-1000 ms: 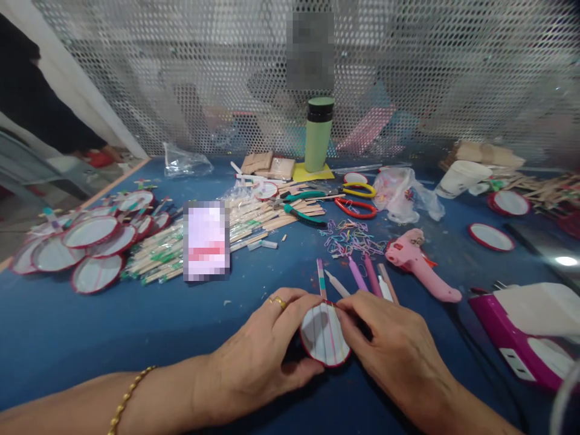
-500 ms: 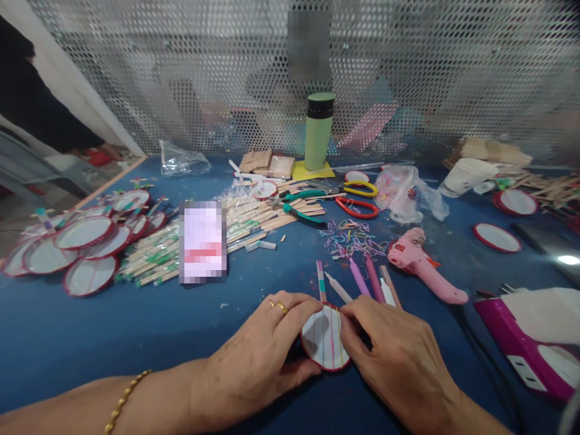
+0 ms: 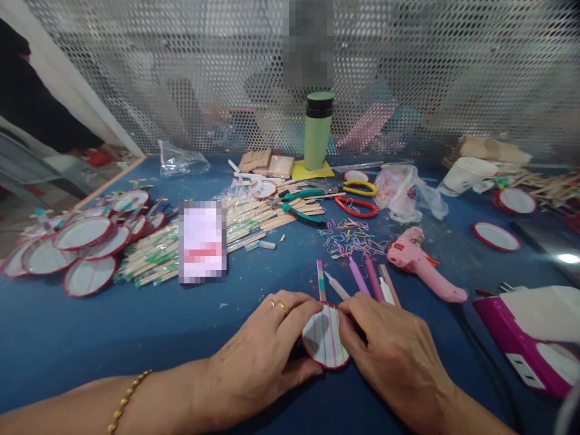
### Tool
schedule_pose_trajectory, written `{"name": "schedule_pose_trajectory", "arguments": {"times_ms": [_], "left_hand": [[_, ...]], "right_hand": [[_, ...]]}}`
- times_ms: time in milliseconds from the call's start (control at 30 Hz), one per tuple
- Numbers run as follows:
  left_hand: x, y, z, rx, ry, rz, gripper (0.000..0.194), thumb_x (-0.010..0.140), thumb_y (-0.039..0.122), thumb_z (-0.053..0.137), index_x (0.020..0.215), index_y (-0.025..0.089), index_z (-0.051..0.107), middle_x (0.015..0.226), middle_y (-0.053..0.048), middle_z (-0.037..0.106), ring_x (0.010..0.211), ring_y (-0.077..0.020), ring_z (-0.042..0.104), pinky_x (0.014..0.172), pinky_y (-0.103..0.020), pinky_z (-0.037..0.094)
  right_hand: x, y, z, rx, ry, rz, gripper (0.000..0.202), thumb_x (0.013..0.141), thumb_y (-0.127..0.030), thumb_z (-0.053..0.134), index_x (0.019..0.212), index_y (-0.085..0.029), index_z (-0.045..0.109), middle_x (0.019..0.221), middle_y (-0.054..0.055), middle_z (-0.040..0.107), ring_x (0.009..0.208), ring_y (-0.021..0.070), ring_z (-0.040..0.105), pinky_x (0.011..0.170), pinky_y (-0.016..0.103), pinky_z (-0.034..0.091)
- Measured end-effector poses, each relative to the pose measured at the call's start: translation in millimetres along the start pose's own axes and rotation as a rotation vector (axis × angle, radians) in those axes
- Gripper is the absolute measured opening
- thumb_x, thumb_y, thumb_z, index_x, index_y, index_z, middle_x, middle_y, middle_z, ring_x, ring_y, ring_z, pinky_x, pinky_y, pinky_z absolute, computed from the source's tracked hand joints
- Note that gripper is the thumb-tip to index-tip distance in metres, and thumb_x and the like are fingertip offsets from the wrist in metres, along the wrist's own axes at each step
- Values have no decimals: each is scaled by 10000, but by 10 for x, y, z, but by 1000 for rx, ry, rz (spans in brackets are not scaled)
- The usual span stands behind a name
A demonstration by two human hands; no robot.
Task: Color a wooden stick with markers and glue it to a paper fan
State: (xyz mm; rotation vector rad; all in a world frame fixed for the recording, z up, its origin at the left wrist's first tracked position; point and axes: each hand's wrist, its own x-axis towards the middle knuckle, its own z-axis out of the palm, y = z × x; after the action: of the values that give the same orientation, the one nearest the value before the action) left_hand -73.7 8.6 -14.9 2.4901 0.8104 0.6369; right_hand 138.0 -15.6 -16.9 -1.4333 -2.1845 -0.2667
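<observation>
My left hand (image 3: 267, 344), with a ring on a finger, is closed round the left side of a small round white disc with a red rim (image 3: 324, 347). Thin coloured strands, one pink and one yellow, run across its face. A flat stick with purple and teal bands (image 3: 321, 281) extends from its top edge. My right hand (image 3: 399, 344) has its fingers bent against the disc's upper right rim, gripping there; its fingertips are partly hidden. Just beyond lie several markers (image 3: 359, 279) and a tangle of coloured rubber bands (image 3: 348, 240).
Red-rimmed discs (image 3: 84, 232) are piled at left, beside bundled sticks (image 3: 158, 254) and a blurred-out box (image 3: 202, 241). Teal-handled pliers (image 3: 303, 214), red-and-yellow-handled scissors (image 3: 356, 206) and a green bottle (image 3: 318, 139) stand farther back. A pink glue gun (image 3: 426, 269) and magenta power strip (image 3: 530, 356) lie right.
My right hand has shifted very slightly left and up along the disc's rim. My left hand and the disc have hardly moved.
</observation>
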Motion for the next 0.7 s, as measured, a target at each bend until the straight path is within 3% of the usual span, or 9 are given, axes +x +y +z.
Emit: {"name": "schedule_pose_trajectory", "arguments": {"times_ms": [700], "left_hand": [[33,-39,32,29,14,22,653,840,319,761,1357,182,387,1238,-137,615,1151,-254,616,977,-398,568]], "right_hand": [[16,28,20,-46,1,1,458,1049,-206,330,667,-213,582,553,-11,617,470,125,579,522,298,288]]}}
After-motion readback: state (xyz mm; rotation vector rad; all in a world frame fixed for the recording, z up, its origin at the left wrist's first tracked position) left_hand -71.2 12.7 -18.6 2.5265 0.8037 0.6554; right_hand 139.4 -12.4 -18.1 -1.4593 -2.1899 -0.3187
